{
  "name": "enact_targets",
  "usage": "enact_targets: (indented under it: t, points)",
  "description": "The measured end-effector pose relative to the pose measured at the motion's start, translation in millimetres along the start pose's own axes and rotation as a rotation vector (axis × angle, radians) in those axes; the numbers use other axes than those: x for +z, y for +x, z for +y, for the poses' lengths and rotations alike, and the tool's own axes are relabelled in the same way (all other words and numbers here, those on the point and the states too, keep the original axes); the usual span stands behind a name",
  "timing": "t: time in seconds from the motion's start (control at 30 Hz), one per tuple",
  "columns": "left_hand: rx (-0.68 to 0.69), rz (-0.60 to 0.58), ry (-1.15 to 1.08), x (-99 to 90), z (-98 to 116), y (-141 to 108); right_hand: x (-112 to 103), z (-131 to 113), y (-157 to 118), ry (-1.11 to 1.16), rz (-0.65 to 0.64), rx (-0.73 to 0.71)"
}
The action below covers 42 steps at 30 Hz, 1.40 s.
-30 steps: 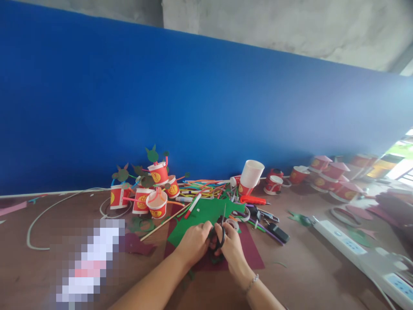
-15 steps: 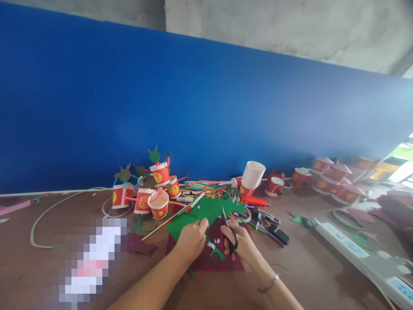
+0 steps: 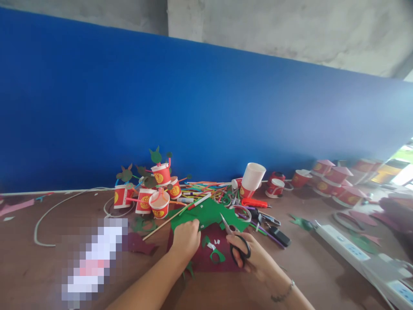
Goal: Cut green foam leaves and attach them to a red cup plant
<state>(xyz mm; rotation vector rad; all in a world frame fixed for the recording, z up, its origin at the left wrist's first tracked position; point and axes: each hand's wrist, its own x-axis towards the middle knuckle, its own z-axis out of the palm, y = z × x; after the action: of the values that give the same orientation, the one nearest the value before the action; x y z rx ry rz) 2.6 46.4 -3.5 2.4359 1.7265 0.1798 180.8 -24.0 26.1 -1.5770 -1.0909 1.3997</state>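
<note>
- Head view: we see our left hand (image 3: 187, 239) curled up like a loose fist. We cannot tell if it pinches anything.
- Our left hand is over the front left part of the big green paper (image 3: 209, 213), near the left side of the dark red paper (image 3: 226, 260).
- Our right hand (image 3: 254, 254) is wrapped around the black loops of the scissors (image 3: 225, 221). We hold them near the right side of the dark red paper, and the tip points away from us and to the left.
- We wear a bracelet (image 3: 284, 296) on our right wrist.
- Between our hands, a little green piece (image 3: 222, 257) with a round dark middle lies on the dark red paper. Small white bits (image 3: 211, 246) lie just behind it.
- Behind our left hand, we see a white and red marker (image 3: 200, 201) on the green paper and a long thin stick (image 3: 161, 225) beside it.
- Farther back to the left, we see red and white cups (image 3: 159, 209) with paper shapes and straws.
- To the right of the green paper, we spot an orange-red tool (image 3: 254, 202) on the brown table (image 3: 206, 297).
</note>
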Motion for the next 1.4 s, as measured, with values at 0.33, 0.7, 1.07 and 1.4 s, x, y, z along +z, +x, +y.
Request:
enact_targets:
  t: [0.33,0.7,1.07,1.4]
  points:
    - [0.209,0.036,-0.704,11.1,17.9,-7.9,13.6,6.0,-12.6,0.165,0.031,0.051]
    - [-0.319,-0.113,-1.733,18.9,41.1,-13.9,31.2,11.1,-24.9,0.131,0.0,0.015]
    - [-0.47,-0.259,-1.989,9.5,37.3,-12.4,-7.7,2.0,-14.5,0.099,-0.22,0.082]
    - [-0.418,-0.173,-1.956,16.6,38.1,-9.6,-13.8,-5.9,-18.8,0.319,-0.167,0.283]
